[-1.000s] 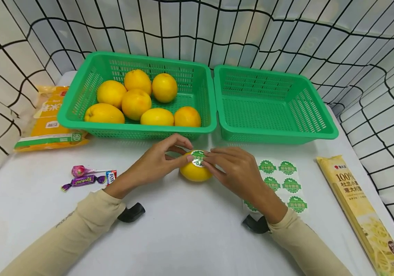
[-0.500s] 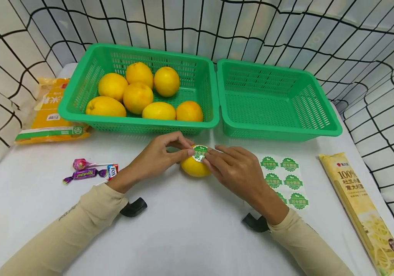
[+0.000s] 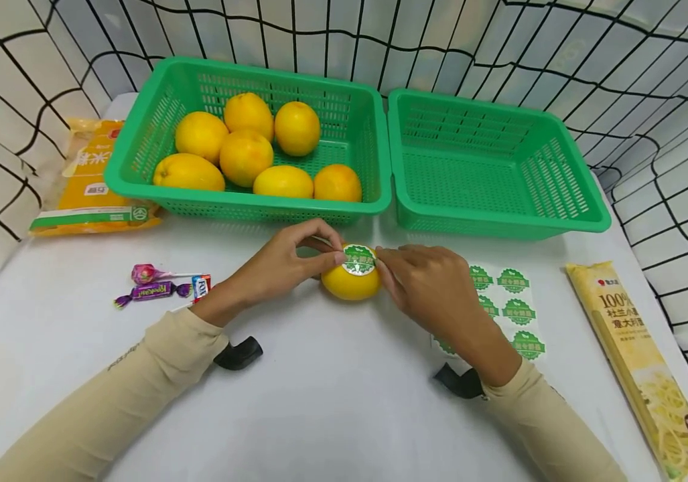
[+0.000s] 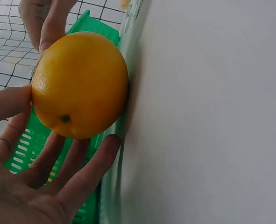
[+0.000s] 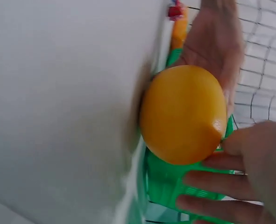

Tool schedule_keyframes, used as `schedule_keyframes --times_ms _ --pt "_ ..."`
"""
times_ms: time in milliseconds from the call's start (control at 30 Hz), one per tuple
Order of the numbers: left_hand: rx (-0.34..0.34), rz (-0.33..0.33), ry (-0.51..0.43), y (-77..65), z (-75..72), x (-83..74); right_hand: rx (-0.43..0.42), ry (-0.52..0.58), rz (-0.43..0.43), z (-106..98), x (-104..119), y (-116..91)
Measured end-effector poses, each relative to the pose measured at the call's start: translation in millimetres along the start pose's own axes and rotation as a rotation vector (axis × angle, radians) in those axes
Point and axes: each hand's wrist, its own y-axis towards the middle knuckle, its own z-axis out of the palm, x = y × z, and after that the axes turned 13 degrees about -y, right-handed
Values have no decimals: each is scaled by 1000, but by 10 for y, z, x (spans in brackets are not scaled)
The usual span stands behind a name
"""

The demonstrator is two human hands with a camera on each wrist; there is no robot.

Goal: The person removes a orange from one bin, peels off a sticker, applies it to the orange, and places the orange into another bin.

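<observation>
An orange (image 3: 351,282) sits on the white table in front of the baskets, with a round green-and-white sticker (image 3: 359,260) on its upper side. My left hand (image 3: 286,264) holds the fruit from the left, thumb at the sticker's edge. In the left wrist view, the fingers reach around the orange (image 4: 84,88) on its stem side. From the right, my right hand (image 3: 434,288) touches the orange near the sticker's right edge; in the right wrist view its other fingers (image 5: 222,184) extend past the fruit. The sticker is mostly hidden in both wrist views.
A green basket (image 3: 271,209) holds several oranges and yellow fruits; another green basket (image 3: 500,227) stands beside it. A sticker sheet (image 3: 518,313) lies partly under my right arm. Candies (image 3: 153,290), an orange bag (image 3: 93,194) and a noodle packet (image 3: 639,361) lie around. Black wire mesh encloses the table.
My right fingers have shifted from over the sticker to its right edge, so more of it shows. My left hand keeps its hold. The head view has tilted down slightly.
</observation>
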Motion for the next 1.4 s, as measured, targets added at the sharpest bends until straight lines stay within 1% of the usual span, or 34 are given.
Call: schedule_keyframes --times_ms 67,133,200,267,367,433,533,700,767,867,933,1000,1200,1400 --pt "20 -20 -24 1 -4 -8 -16 124 97 0 -22 17" --pt "40 -25 -12 4 -9 -11 -42 232 176 11 -27 36" --pt "54 -38 1 2 -12 -21 -44 297 223 36 -11 51" --pt "56 -55 9 -4 -18 -26 -7 350 253 73 19 55" --pt "42 -77 6 -13 -17 -34 45 375 273 134 60 43" --pt "28 -86 -4 -18 -13 -26 58 386 277 155 86 30" --pt "15 -85 -21 -25 5 -11 58 386 285 168 118 17" --pt "10 -70 -13 -42 24 30 92 450 317 170 143 20" --pt "2 -71 -13 -47 30 39 69 459 313 163 140 24" --pt "-10 -86 -49 -42 33 50 -16 477 290 161 128 27" --pt "-16 -102 -83 -37 34 53 -74 490 258 171 122 25" --pt "-18 -113 -108 -29 31 55 -114 492 221 184 119 25" --pt "-13 -114 -107 -11 27 38 -155 350 103 165 116 30" --pt "-10 -115 -96 -19 28 9 -158 309 54 165 106 34"
